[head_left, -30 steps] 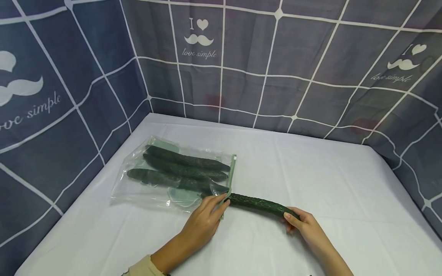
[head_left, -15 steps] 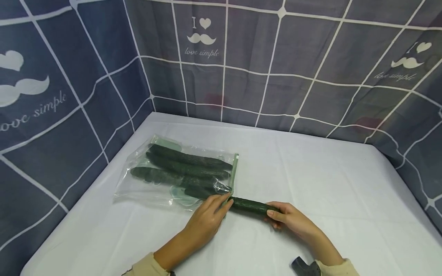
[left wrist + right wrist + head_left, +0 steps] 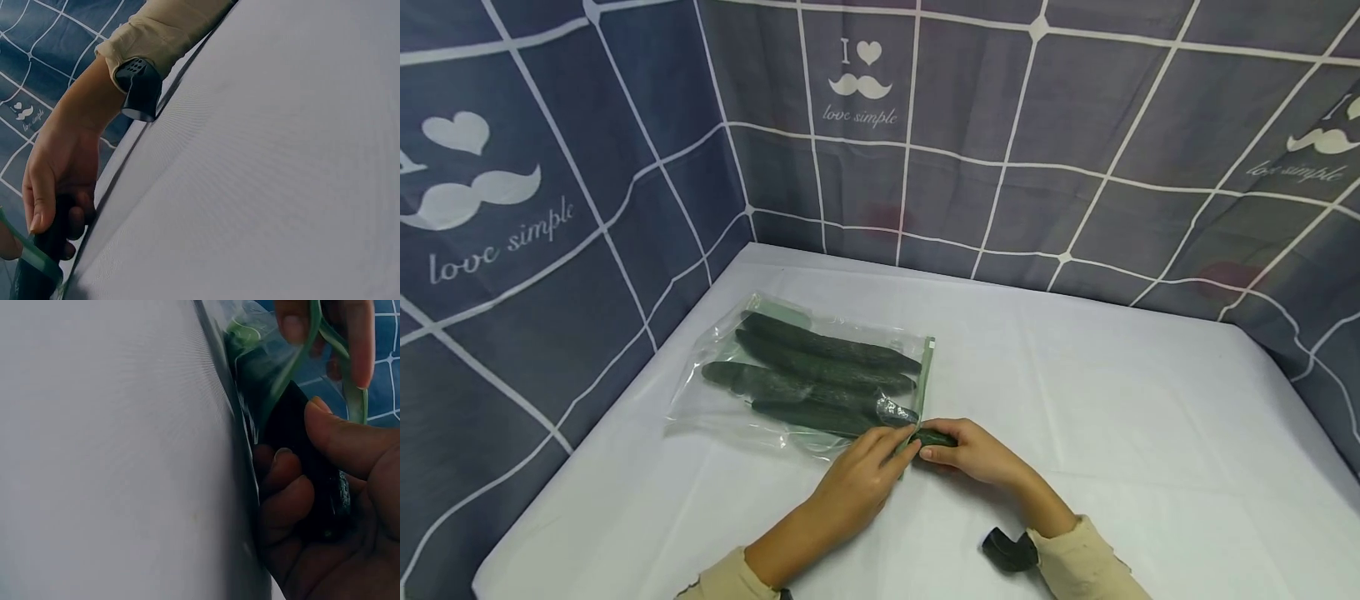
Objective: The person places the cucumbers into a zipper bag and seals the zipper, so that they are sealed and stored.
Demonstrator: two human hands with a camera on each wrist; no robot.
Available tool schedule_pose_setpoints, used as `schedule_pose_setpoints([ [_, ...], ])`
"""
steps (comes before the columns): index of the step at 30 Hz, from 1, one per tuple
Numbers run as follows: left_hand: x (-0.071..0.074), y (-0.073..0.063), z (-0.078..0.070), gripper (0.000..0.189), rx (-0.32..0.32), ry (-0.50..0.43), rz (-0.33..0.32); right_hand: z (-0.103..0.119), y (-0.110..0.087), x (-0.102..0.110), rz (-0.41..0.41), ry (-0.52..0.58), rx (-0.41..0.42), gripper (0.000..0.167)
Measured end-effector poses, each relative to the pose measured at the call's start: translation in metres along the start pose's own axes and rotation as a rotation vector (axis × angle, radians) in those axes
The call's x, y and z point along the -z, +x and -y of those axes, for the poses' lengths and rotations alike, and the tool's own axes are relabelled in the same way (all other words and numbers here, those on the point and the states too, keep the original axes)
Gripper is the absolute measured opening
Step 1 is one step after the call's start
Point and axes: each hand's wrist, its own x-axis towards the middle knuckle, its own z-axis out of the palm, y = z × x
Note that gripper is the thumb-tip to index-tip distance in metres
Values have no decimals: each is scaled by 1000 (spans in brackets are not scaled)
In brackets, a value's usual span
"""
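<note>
Head view: the cucumber (image 3: 942,438) now lies mostly inside the clear bag (image 3: 715,410), only a short end poking out past the green edge (image 3: 927,367); half a second ago a longer stretch was outside, so the insertion looks nearly done. The right hand (image 3: 972,454) has come up close beside the left, fingers curled round that end. The left hand (image 3: 867,482) holds the bag's mouth between thumb and fingers, though how firmly is hard to tell. Three more cucumbers (image 3: 831,340) lie inside, above it. In the dim right wrist view the grip is mostly shadow; the left wrist view cuts off the left hand, leaving mainly white cloth (image 3: 269,162)
</note>
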Motion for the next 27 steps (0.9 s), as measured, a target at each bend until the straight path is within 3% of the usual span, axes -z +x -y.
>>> schedule_pose_setpoints([
  [3,-2,1,0,40,-7,-8,-3,0,1,-1,-6,-34,-5,34],
  [10,-3,1,1,44,8,-36,0,5,-1,-6,-105,-265,43,35],
  [18,-2,2,0,48,39,-45,22,14,-9,4,-123,-504,64,41],
  [27,-8,4,-1,55,48,-90,-20,6,-21,28,-56,-452,-27,28],
])
